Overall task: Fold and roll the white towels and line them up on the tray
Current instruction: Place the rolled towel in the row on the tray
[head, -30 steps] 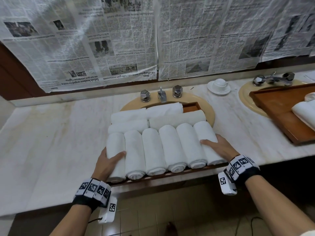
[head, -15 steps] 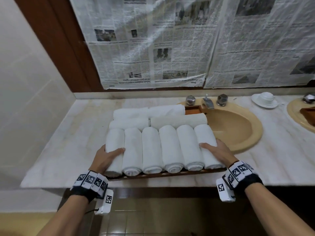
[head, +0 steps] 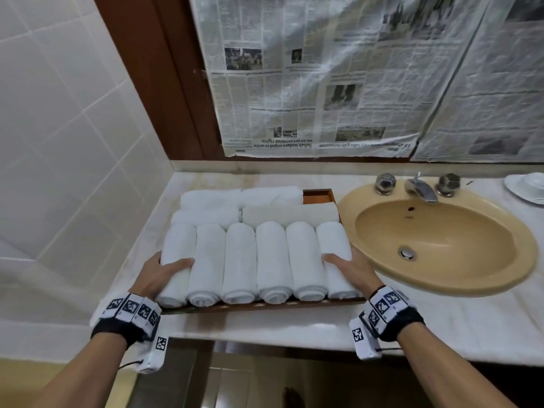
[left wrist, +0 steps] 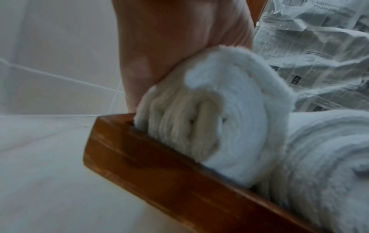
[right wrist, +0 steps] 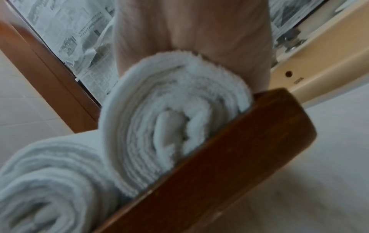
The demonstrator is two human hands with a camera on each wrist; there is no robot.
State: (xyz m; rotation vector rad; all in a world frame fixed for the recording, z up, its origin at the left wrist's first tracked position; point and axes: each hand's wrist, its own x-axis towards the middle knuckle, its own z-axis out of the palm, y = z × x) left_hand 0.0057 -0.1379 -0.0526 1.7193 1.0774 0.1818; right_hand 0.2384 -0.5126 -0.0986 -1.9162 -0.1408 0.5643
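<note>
White tiles on the left, newspaper taped over the wall behind, and a marble table [head: 88, 278] carry the scene; on it sits the tray [head: 265, 305], packed with rolled towels [head: 240, 260], six in a front row and more laid crosswise behind; the left hand [head: 160, 273] clasps the tray's left side with its thumb over the leftmost roll [head: 176, 260], and the right hand [head: 354, 270] clasps the right side with its thumb over the rightmost roll [head: 335, 257]; to my eye the folding and rolling are finished, and the step in hand is placing the loaded tray beside the sink [head: 435, 242]; next would come a level set-down or a small squaring nudge, then an even release so the rolls keep their line; both sets of fingers are hidden behind the end rolls, whether the tray rests or is lifted I cannot tell, its floor is covered, and both wrist views are blurred.
</note>
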